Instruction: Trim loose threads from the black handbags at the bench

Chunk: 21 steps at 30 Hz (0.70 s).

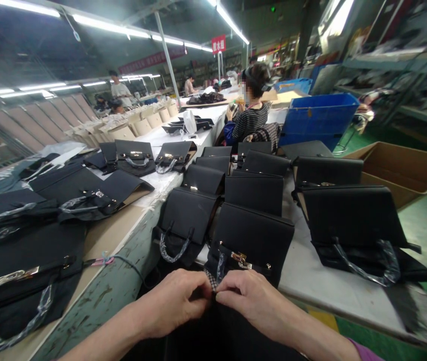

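My left hand (176,301) and my right hand (249,298) meet low in the middle of the view, fingers pinched closed. Between their fingertips shows a narrow black-and-white checked strip (210,280), which both appear to grip. Just beyond them a black handbag (254,228) leans on the table, its flap raised, with a gold-coloured turn lock (240,259) on its front. One plastic-wrapped handle (221,265) of that bag rises right behind my fingertips. Dark material below my hands is too shadowed to make out.
Black handbags crowd the white table (298,265), one bag (352,215) standing at right. More bags (21,245) cover the left bench (112,235). A cardboard box (405,170) and blue bin (316,120) stand at right. A co-worker (253,115) sits ahead.
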Each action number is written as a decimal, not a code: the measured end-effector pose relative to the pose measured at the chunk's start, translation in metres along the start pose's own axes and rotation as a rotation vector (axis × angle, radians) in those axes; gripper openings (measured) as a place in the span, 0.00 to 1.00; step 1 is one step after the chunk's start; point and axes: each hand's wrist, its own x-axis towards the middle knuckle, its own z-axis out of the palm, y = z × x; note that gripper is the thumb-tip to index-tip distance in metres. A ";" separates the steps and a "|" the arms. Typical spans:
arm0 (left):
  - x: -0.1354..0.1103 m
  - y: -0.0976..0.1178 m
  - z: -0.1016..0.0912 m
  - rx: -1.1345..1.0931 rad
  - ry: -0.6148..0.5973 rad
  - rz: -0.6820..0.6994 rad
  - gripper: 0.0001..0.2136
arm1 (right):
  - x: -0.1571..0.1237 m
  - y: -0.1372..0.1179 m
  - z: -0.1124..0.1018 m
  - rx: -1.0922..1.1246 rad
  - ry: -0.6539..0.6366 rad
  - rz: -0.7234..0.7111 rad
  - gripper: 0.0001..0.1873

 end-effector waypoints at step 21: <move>0.004 -0.011 0.006 -0.271 0.098 0.127 0.08 | 0.002 -0.004 -0.001 -0.196 0.034 -0.138 0.08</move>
